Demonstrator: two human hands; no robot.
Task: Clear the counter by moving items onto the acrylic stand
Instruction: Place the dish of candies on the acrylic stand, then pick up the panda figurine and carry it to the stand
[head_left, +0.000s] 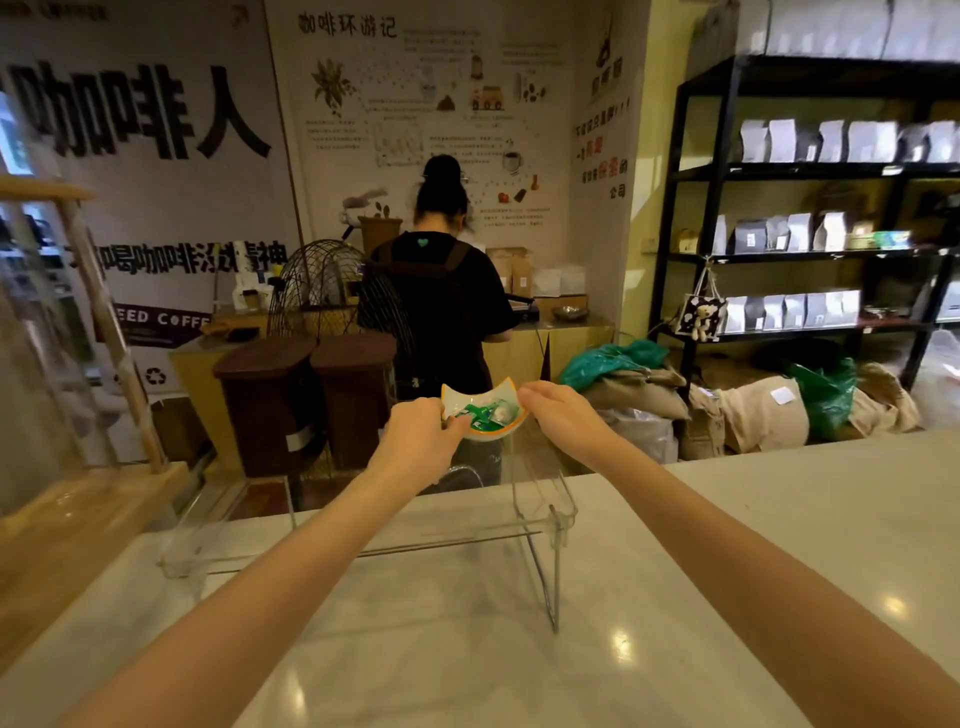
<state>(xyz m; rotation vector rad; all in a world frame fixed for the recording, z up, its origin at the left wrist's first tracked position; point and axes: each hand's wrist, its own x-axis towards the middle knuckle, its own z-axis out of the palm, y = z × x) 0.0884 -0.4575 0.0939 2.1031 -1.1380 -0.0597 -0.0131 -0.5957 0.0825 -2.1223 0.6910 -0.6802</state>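
A small white dish with an orange rim (485, 410) holds several green and white wrapped sweets. I hold it with both hands over the top of the clear acrylic stand (545, 499). My left hand (421, 436) grips its left edge and my right hand (558, 410) grips its right edge. The stand rests on the pale marble counter (467, 649) with its thin legs reaching toward me. Whether the dish touches the stand's top I cannot tell.
A wooden frame with a clear panel (78, 364) stands on the counter at the left. Beyond the counter a person (441, 301) stands with their back to me, next to two brown bins (306, 400). Black shelves with bags (805, 218) fill the right side.
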